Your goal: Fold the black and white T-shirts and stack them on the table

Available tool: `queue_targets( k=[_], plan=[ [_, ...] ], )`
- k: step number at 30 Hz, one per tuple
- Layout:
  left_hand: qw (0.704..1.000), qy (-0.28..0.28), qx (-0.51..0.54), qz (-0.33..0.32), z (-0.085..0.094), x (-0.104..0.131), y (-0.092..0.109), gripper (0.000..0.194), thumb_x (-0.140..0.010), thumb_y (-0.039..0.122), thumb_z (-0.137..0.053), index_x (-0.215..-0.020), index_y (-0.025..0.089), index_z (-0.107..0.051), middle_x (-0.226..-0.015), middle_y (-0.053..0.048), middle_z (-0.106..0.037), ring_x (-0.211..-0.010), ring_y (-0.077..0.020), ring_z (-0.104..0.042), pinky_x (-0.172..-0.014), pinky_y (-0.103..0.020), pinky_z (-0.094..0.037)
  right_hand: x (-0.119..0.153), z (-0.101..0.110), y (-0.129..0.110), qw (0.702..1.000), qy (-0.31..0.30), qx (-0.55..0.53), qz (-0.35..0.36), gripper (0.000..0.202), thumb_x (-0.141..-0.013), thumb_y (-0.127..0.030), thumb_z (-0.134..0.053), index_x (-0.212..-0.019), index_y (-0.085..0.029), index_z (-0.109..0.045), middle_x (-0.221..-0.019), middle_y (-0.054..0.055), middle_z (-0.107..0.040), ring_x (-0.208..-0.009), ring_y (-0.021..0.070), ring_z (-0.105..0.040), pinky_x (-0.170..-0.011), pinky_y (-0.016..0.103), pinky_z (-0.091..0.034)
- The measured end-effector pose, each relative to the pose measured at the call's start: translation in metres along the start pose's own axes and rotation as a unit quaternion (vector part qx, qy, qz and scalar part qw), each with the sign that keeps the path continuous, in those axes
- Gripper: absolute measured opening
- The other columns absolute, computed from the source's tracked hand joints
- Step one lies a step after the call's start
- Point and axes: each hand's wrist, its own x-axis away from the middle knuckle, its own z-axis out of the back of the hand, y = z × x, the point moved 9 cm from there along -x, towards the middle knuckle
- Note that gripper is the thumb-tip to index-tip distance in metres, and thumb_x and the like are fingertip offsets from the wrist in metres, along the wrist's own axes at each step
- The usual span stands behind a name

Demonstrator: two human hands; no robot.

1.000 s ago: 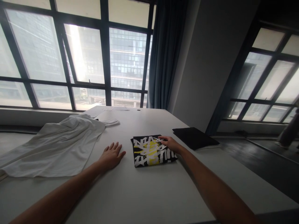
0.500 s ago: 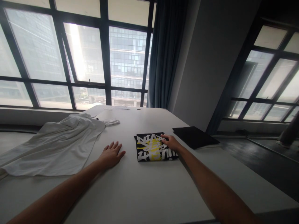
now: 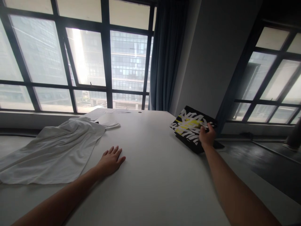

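My right hand [image 3: 207,135] grips the near right edge of a folded black cloth with white and yellow lettering [image 3: 188,125], which hangs tilted over the right side of the table. Beneath it, a plain black folded cloth [image 3: 188,143] shows partly; the rest is hidden by the printed one. My left hand [image 3: 111,160] lies flat on the white table [image 3: 150,185], fingers spread, holding nothing. To its left a white cloth [image 3: 58,150] is spread with loose wrinkles.
A small folded white cloth [image 3: 111,125] lies beyond the spread one. Thin white sheets [image 3: 117,110] are near the table's far edge. Windows, a blue curtain [image 3: 163,62] and a grey pillar [image 3: 202,62] stand behind the table.
My right hand has lifted the printed cloth off the middle of the table and carried it right, over the black cloth. My left hand has stayed nearly in place.
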Motion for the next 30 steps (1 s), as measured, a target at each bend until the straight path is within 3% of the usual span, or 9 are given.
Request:
queue_targets(
  k=[3, 7, 12, 14, 17, 21, 23, 27, 30],
  plan=[
    [1.0, 0.006, 0.0, 0.006, 0.0, 0.0, -0.001, 0.07, -0.095, 0.058, -0.028, -0.151, 0.017, -0.038, -0.161, -0.011, -0.028, -0.15, -0.0307, -0.02, -0.119, -0.049, -0.021, -0.004, -0.006, 0.07, 0.995, -0.03, 0.022, -0.088, 0.068, -0.084, -0.041, -0.045, -0.143, -0.007, -0.046, -0.138, 0.027, -0.054, -0.129, 0.0388, -0.049, -0.102, 0.052, -0.041],
    [1.0, 0.002, -0.008, 0.006, 0.001, 0.0, 0.0, 0.071, -0.095, 0.057, -0.028, -0.152, 0.016, -0.038, -0.161, -0.011, -0.028, -0.15, -0.0309, -0.02, -0.119, -0.047, -0.021, -0.002, -0.02, 0.106, 0.989, -0.089, 0.031, -0.111, 0.06, -0.078, -0.049, -0.051, -0.133, -0.026, -0.058, -0.119, 0.02, -0.066, -0.113, 0.0425, -0.058, -0.091, 0.057, -0.045],
    [1.0, -0.006, -0.012, 0.005, 0.003, 0.002, 0.002, 0.072, -0.095, 0.057, -0.026, -0.152, 0.015, -0.036, -0.162, -0.011, -0.027, -0.15, -0.0309, -0.019, -0.119, -0.047, -0.02, -0.005, -0.002, 0.085, 0.98, -0.028, 0.144, -0.137, 0.084, -0.073, -0.056, -0.059, -0.145, -0.016, -0.043, -0.141, 0.031, -0.042, -0.129, 0.0521, -0.04, -0.096, 0.067, -0.034],
    [1.0, -0.001, -0.008, 0.005, 0.004, 0.002, 0.001, 0.071, -0.095, 0.058, -0.027, -0.152, 0.016, -0.037, -0.162, -0.012, -0.028, -0.15, -0.0307, -0.019, -0.119, -0.047, -0.02, -0.001, 0.001, 0.052, 0.981, -0.011, 0.187, -0.05, 0.079, -0.078, -0.059, -0.054, -0.144, -0.015, -0.044, -0.145, 0.031, -0.038, -0.131, 0.0503, -0.037, -0.099, 0.067, -0.03],
    [1.0, 0.0, -0.005, 0.002, 0.003, 0.003, 0.002, 0.072, -0.095, 0.058, -0.027, -0.152, 0.016, -0.038, -0.162, -0.012, -0.028, -0.15, -0.0305, -0.02, -0.119, -0.047, -0.021, 0.02, -0.024, 0.012, 0.961, -0.072, 0.24, 0.113, 0.071, -0.089, -0.058, -0.038, -0.144, -0.014, -0.044, -0.151, 0.025, -0.035, -0.139, 0.0426, -0.028, -0.107, 0.064, -0.024],
    [1.0, 0.005, 0.003, 0.001, 0.002, 0.001, 0.001, 0.072, -0.094, 0.059, -0.027, -0.152, 0.017, -0.038, -0.162, -0.011, -0.028, -0.15, -0.0307, -0.02, -0.119, -0.048, -0.021, 0.049, -0.072, 0.034, 0.923, -0.215, 0.295, 0.119, 0.071, -0.088, -0.058, -0.041, -0.147, -0.018, -0.041, -0.154, 0.019, -0.034, -0.142, 0.04, -0.026, -0.108, 0.066, -0.021],
    [1.0, 0.0, 0.008, -0.01, 0.005, -0.003, -0.004, 0.07, -0.094, 0.059, -0.026, -0.149, 0.019, -0.042, -0.16, -0.01, -0.032, -0.149, -0.0283, -0.025, -0.118, -0.045, -0.023, 0.053, -0.083, 0.049, 0.916, -0.241, 0.302, 0.109, 0.069, -0.089, -0.057, -0.042, -0.147, -0.019, -0.043, -0.154, 0.019, -0.036, -0.141, 0.0402, -0.029, -0.108, 0.067, -0.022],
    [0.999, 0.031, 0.002, 0.03, 0.033, -0.01, -0.051, 0.069, -0.093, 0.058, -0.025, -0.14, 0.017, -0.053, -0.152, -0.012, -0.047, -0.139, -0.0275, -0.044, -0.112, -0.04, -0.035, 0.046, -0.08, 0.049, 0.923, -0.221, 0.29, 0.121, 0.063, -0.092, -0.054, -0.042, -0.143, -0.016, -0.048, -0.153, 0.019, -0.039, -0.14, 0.0387, -0.032, -0.11, 0.065, -0.023],
    [0.971, 0.061, -0.055, 0.226, 0.06, 0.001, -0.128, 0.071, -0.085, 0.065, -0.042, -0.132, 0.014, -0.058, -0.143, -0.02, -0.054, -0.13, -0.0405, -0.049, -0.102, -0.054, -0.041, 0.044, -0.072, 0.026, 0.931, -0.188, 0.275, 0.152, 0.059, -0.094, -0.051, -0.041, -0.137, -0.011, -0.053, -0.148, 0.021, -0.044, -0.139, 0.037, -0.034, -0.11, 0.062, -0.025]
  ],
)
